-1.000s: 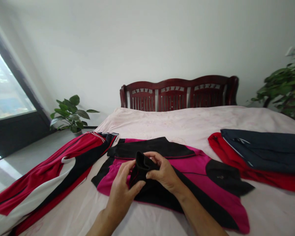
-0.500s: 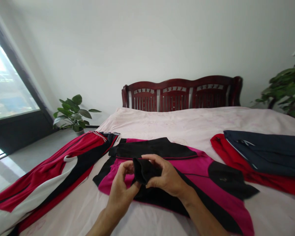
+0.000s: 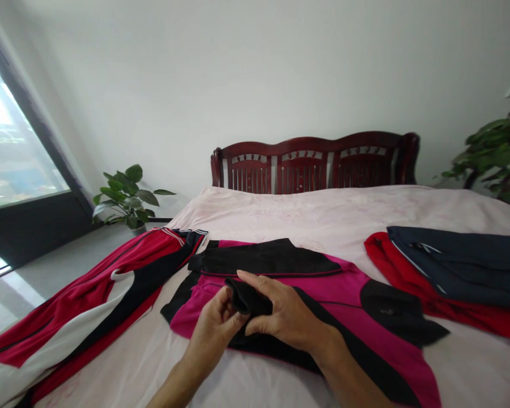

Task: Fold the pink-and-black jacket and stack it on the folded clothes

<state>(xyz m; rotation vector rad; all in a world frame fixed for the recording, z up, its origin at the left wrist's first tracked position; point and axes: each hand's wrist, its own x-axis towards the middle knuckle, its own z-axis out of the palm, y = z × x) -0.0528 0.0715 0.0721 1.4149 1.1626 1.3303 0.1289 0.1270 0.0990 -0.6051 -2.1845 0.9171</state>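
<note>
A magenta and black top [image 3: 348, 288] lies spread on the bed in front of me. Raised off it between my two hands is a black sleeve cuff [image 3: 247, 297], its tube-like mouth turned toward the left. My left hand [image 3: 212, 324] pinches the edge of that opening between thumb and fingers. From the right, my right hand [image 3: 289, 313] wraps round the cloth just behind the mouth, thumb below and fingers above. How the cuff joins the top is partly covered by my hands.
A red, white and navy track jacket [image 3: 110, 283] lies to the left on the pink bedsheet [image 3: 323, 212]. Folded navy clothing [image 3: 476, 263] rests on a red garment [image 3: 386, 263] to the right. Beyond are a wooden headboard [image 3: 301, 164] and a potted plant [image 3: 127, 195].
Both hands have shifted slightly with the cuff, toward the left. The cuff's mouth, wide before, is now narrower, and my right fingers reach further over it.
</note>
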